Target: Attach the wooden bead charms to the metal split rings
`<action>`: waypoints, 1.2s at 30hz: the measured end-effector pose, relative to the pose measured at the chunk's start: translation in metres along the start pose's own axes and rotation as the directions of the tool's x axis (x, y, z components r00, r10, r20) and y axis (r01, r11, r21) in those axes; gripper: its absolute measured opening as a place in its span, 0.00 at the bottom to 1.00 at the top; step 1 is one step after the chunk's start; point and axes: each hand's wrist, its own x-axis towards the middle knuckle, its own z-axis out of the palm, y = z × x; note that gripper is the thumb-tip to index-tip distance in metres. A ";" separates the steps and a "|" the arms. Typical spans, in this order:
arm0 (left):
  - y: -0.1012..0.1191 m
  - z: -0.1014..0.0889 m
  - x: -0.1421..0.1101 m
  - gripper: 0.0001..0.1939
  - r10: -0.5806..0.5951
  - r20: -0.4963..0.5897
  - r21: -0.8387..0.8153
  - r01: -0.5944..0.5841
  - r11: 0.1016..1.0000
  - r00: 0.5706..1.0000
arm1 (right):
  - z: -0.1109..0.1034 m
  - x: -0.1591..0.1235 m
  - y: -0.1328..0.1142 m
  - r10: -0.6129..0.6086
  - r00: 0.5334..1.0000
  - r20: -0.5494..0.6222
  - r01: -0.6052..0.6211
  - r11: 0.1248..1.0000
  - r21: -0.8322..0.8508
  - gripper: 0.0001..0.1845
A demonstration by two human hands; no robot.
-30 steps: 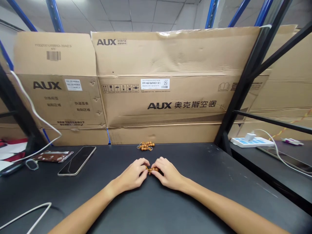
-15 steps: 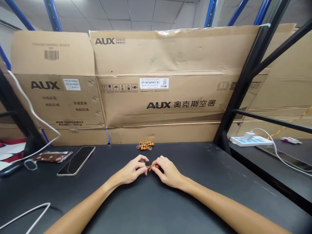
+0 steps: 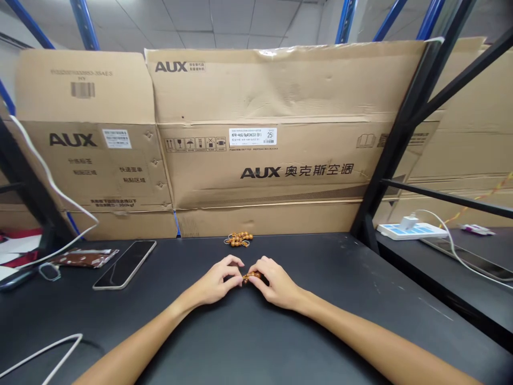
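Observation:
Between my two hands is a small string of brown, wooden-looking beads (image 3: 255,275), held low over the dark tabletop. My right hand (image 3: 276,284) is closed around it, thumb and fingers pinching the beads and partly covering them. From the other side, my left hand (image 3: 219,280) has its thumb and fingertips drawn together at the string's left end; exactly what they pinch there is too small to make out. Just beyond the hands lies a second bunch of similar beads (image 3: 239,239) with a pale loop of cord showing at its side.
Tall cardboard sheets (image 3: 260,107) stand along the back of the dark table (image 3: 248,342). To the left are a phone (image 3: 125,266), a brown packet (image 3: 86,258) and white cables. A black metal frame (image 3: 395,139) rises at right, with a power strip (image 3: 412,231) behind it.
The string's left end has dipped slightly, and the left fingertips have shifted a little around it. Both hands stay in nearly the same place; the far beads have not moved.

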 end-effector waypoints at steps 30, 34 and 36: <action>-0.026 0.001 0.017 0.14 -0.013 -0.231 0.648 0.164 0.744 0.973 | 0.003 0.010 0.030 0.280 0.955 -0.100 -0.297 0.871 -0.391 0.15; -0.026 0.014 0.040 0.20 0.003 -0.189 0.619 0.116 0.777 0.982 | 0.003 0.009 0.030 0.275 0.956 -0.103 -0.293 0.876 -0.383 0.14; -0.027 0.020 0.050 0.19 -0.010 -0.186 0.595 0.121 0.795 0.982 | 0.004 0.009 0.030 0.278 0.955 -0.101 -0.295 0.877 -0.378 0.14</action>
